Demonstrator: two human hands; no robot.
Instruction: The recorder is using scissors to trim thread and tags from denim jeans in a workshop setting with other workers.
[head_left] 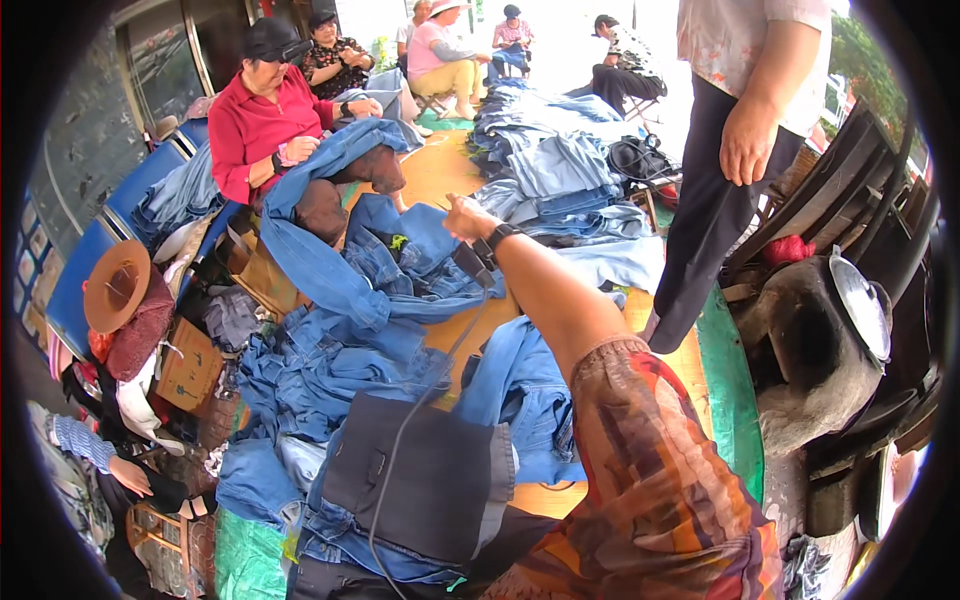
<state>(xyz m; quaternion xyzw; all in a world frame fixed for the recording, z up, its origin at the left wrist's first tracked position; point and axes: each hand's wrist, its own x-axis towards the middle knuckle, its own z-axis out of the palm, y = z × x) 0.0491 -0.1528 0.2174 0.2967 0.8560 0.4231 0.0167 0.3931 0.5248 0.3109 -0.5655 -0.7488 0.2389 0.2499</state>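
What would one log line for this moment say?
right hand: outstretched over blue denim jeans, grip unclear | left hand: out of view | dark grey cloth bag: near lap | person in red shirt: seated opposite

An informal garment workshop: heaps of denim jeans surrounded by seated workers.

The person's left hand is nowhere in the picture. The right hand is seen from behind, so whether its fingers pinch the denim cannot be told. The standing person is cut off above the chest by the top edge. The dark bag hides the jeans under it, and the far seated people are too small to make out.
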